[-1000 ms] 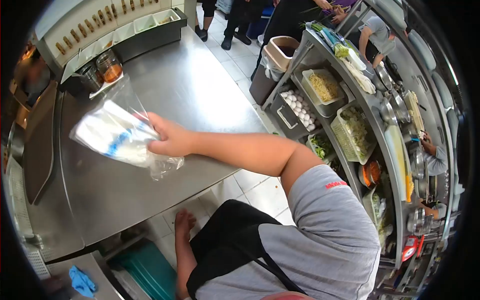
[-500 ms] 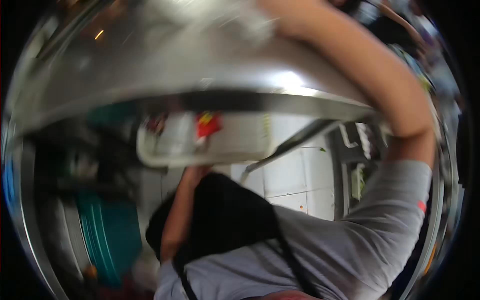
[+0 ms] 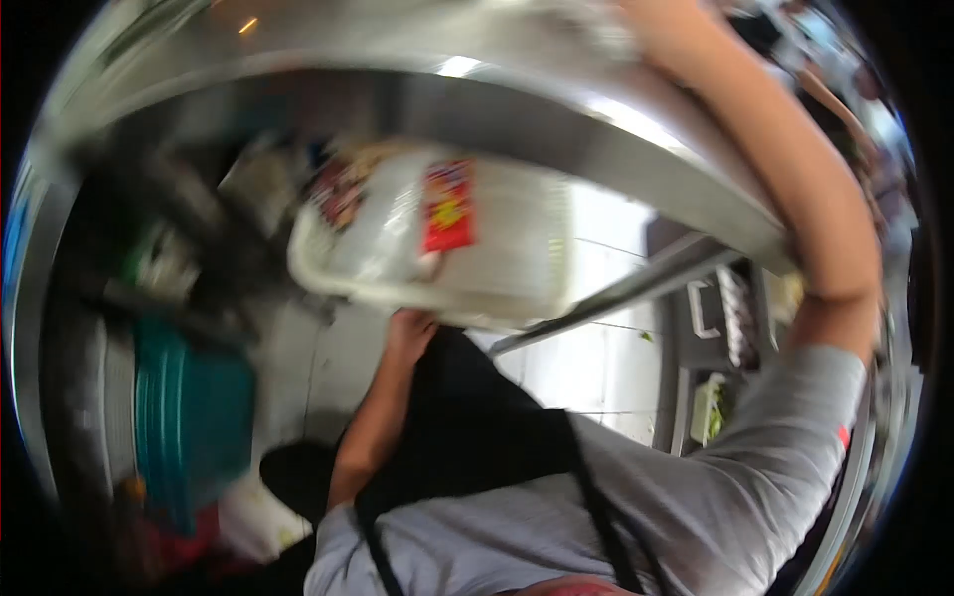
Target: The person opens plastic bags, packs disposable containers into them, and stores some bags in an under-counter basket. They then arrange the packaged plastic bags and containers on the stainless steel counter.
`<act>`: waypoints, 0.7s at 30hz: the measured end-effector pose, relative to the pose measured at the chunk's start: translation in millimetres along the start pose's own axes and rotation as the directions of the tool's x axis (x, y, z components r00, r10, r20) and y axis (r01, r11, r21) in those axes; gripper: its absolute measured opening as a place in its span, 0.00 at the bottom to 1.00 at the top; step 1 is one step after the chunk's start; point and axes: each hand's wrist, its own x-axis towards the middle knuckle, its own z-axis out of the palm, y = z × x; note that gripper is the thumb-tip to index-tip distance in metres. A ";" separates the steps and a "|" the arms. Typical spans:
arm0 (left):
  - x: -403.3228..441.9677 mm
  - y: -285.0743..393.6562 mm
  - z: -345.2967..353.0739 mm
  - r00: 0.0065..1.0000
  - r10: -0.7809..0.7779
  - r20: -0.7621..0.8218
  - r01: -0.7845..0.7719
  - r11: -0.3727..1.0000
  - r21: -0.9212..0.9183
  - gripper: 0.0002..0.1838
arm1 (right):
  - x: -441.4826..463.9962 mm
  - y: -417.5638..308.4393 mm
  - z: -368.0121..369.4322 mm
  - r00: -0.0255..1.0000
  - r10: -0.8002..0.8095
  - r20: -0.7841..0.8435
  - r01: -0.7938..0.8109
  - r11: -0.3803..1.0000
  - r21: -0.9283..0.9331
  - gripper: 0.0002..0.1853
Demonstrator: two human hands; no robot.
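Observation:
Under the steel table (image 3: 497, 119) a whitish plastic basket (image 3: 487, 308) shows, pulled partly out. In it lie a red and yellow packet (image 3: 448, 206), clear plastic and, at the left end, a dark reddish patterned packet (image 3: 341, 191). My left hand (image 3: 412, 330) grips the basket's near rim, its fingers curled at the edge. My right arm reaches up over the tabletop; the right hand is cut off at the top of the view. A blurred pale, clear shape (image 3: 601, 25) lies beside that forearm.
Teal stacked bins (image 3: 194, 417) stand at the lower left. A metal table leg (image 3: 616, 288) slants down at the right of the basket. Beyond it are a shelf with a grey egg crate (image 3: 706, 313) and a tub of greens (image 3: 713, 407). Other people are at the upper right.
The view has tilted down from the tabletop to beneath it. My left hand has gone from hanging free to the basket's rim. My right hand, earlier holding a clear bag, has left the view.

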 end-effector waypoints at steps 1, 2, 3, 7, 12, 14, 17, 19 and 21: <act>-8.2 4.2 18.3 0.999 0.032 -0.024 -0.031 0.998 0.050 0.11 | 10.2 -6.6 -3.2 0.996 0.042 0.078 -0.044 0.999 0.025 0.12; -15.2 7.7 30.2 0.992 -0.003 -0.126 0.004 1.000 0.011 0.13 | 20.4 -14.8 1.9 0.954 0.277 0.116 -0.290 0.750 0.594 0.16; -12.1 7.0 23.3 0.995 -0.049 -0.086 0.052 0.998 0.041 0.14 | 25.4 -15.5 4.6 0.853 0.467 0.231 -0.342 0.168 0.924 0.21; -5.5 5.0 -4.6 0.985 -0.109 -0.131 0.116 0.992 0.045 0.13 | 8.6 -23.2 -16.9 0.846 0.516 0.137 -0.286 0.220 0.933 0.31; -53.1 4.0 -20.9 0.965 -0.135 -0.223 0.167 0.977 0.132 0.11 | 4.3 -36.8 -31.9 0.892 0.444 -0.079 -0.062 0.293 0.954 0.29; -58.3 4.8 -19.2 0.970 -0.150 -0.193 0.181 0.971 0.155 0.11 | 1.2 -43.9 -46.8 0.919 0.390 -0.059 -0.036 0.231 0.972 0.30; -84.4 -4.1 -22.1 0.992 -0.100 -0.073 0.113 0.973 0.203 0.13 | 1.5 -50.7 -56.4 0.912 0.361 -0.195 0.049 0.375 0.926 0.28; -91.7 -14.1 -26.5 0.996 -0.088 -0.035 0.093 0.982 0.167 0.11 | -1.0 -64.5 -68.7 0.939 0.311 -0.149 0.054 0.295 0.954 0.28; -104.8 -16.3 -27.4 0.990 -0.134 -0.051 0.140 0.982 0.128 0.11 | -16.5 -68.2 -91.1 0.964 0.254 -0.074 0.038 0.144 0.989 0.27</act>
